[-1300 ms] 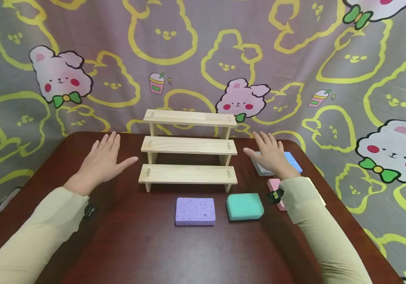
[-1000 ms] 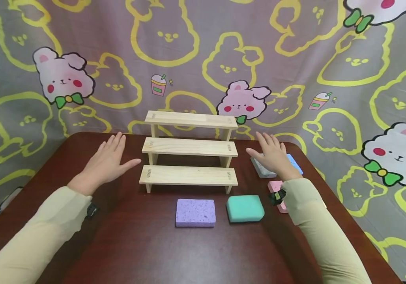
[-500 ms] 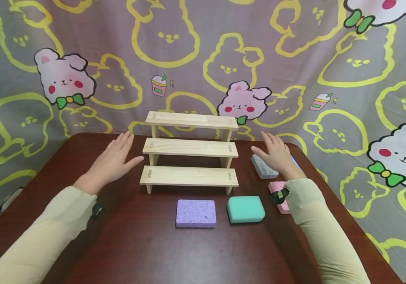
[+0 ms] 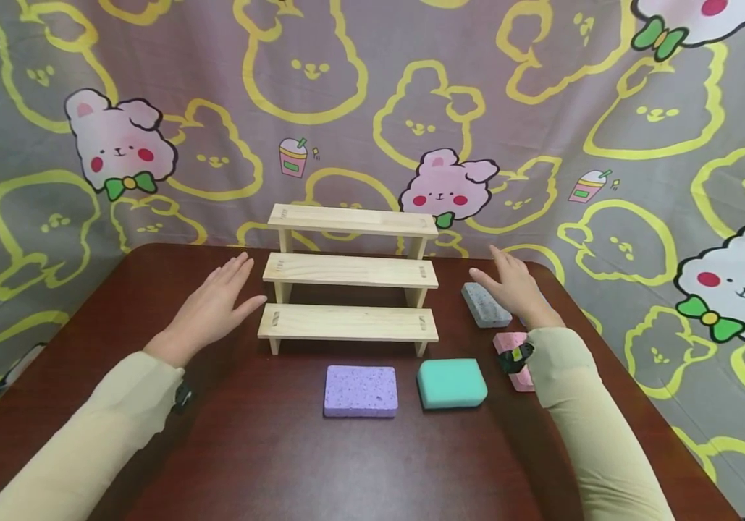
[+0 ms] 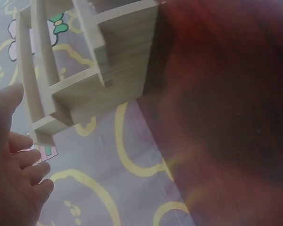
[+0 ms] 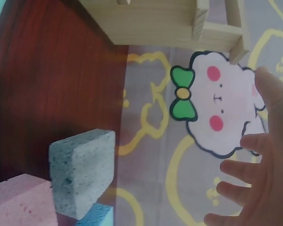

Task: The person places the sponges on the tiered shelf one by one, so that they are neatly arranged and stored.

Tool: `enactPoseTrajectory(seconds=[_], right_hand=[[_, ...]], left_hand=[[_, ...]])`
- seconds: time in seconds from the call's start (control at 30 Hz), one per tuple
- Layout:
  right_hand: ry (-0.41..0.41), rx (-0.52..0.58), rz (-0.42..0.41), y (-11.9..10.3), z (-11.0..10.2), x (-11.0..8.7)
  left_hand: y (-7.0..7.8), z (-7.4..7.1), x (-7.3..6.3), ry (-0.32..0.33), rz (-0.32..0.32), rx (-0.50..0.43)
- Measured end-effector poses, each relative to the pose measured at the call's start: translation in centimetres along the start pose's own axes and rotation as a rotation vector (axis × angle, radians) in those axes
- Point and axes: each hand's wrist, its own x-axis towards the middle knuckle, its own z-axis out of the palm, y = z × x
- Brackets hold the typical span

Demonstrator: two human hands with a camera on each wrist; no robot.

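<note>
Across the upper half of the head view, a grey-mauve curtain (image 4: 385,36) patterned with yellow outlined animals. At upper left, a printed white bunny (image 4: 121,137) with red cheeks and green bow; at far right, a second printed bunny (image 4: 737,286), cut off by the frame. Left of upper centre, a printed pink drink cup (image 4: 293,159). Across the lower half, a glossy reddish-brown tabletop (image 4: 320,463).

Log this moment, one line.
left hand: open, holding nothing | right hand: open, holding nothing | wooden shelf: between hands | purple sponge, teal block: on table
</note>
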Motion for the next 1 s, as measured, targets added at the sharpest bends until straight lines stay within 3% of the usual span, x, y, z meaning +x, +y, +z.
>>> enactPoseTrajectory(seconds=[0.33,0.77,1.0], right_hand=[[-0.029,0.092,0.016,1.7,0.7,-0.1],[-0.076,0.124,0.126,3.2,1.5,-0.1],[-0.093,0.153,0.113,3.9,2.2,0.1]], left_hand=[[0.0,1.3,-1.0,-0.025,0.033,0.014],[0.2,2.6,-2.1,-0.097,0.066,0.031],[0.1,3.6,-2.5,-0.104,0.127,0.02]])
